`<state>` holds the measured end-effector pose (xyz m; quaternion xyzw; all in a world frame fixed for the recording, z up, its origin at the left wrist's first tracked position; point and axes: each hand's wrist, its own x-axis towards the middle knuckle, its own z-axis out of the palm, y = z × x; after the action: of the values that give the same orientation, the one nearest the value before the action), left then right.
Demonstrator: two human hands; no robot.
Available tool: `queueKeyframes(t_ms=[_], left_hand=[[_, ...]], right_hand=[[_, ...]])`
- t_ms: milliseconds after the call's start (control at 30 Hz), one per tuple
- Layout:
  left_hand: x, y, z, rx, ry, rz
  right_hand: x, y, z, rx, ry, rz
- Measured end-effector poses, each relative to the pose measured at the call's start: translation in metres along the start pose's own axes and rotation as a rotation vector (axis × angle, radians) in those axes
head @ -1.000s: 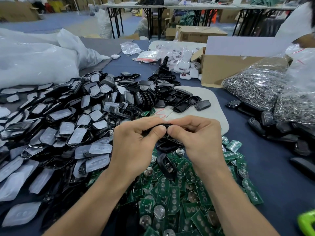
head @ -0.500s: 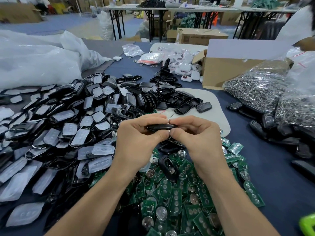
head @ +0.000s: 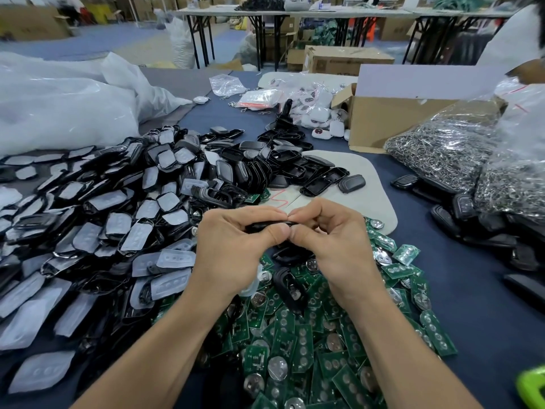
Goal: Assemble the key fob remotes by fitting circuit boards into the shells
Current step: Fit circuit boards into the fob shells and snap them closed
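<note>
**Key fob [head: 267, 225] in both hands**

Circuit boards [head: 295, 349] lie heaped under the wrists. The left hand [head: 233, 249] and right hand [head: 333, 246] pinch the black fob, thumbs touching beneath, fingertips meeting on top. Black shells [head: 320, 182] lie beyond the fingertips.

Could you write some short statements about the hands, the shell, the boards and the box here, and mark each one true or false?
1. The left hand and the right hand grip one black shell together. True.
2. The green circuit boards lie stacked in a tray. False: they lie in a loose pile on the table.
3. The cardboard box stands at the far right. True.
4. The right hand holds a screwdriver. False: its fingers pinch only the shell.
</note>
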<state>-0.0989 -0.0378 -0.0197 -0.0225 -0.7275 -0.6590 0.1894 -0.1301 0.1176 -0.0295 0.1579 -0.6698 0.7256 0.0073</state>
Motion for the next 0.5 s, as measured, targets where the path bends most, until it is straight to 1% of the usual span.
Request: queueKeyframes(t_ms=[133, 233, 333, 500], left_hand=[[0.0028, -0.0002, 0.0007, -0.012, -0.019, -0.005], [0.0038, -0.0017, 0.0004, 0.028, -0.015, -0.032], [0.0024, -0.0021, 0.0007, 0.063, 0.023, -0.013], [0.0010, 0.0018, 0.0018, 0.026, 0.025, 0.071]], right_hand=[[0.0015, -0.0006, -0.0021, -0.033, 0.055, -0.004], [0.0012, -0.0023, -0.0015, -0.028, 0.109, -0.010], [0.0004, -0.0041, -0.0024, 0.004, 0.093, 0.016], [0.0007, -0.0043, -0.0022, 0.007, 0.076, 0.017]])
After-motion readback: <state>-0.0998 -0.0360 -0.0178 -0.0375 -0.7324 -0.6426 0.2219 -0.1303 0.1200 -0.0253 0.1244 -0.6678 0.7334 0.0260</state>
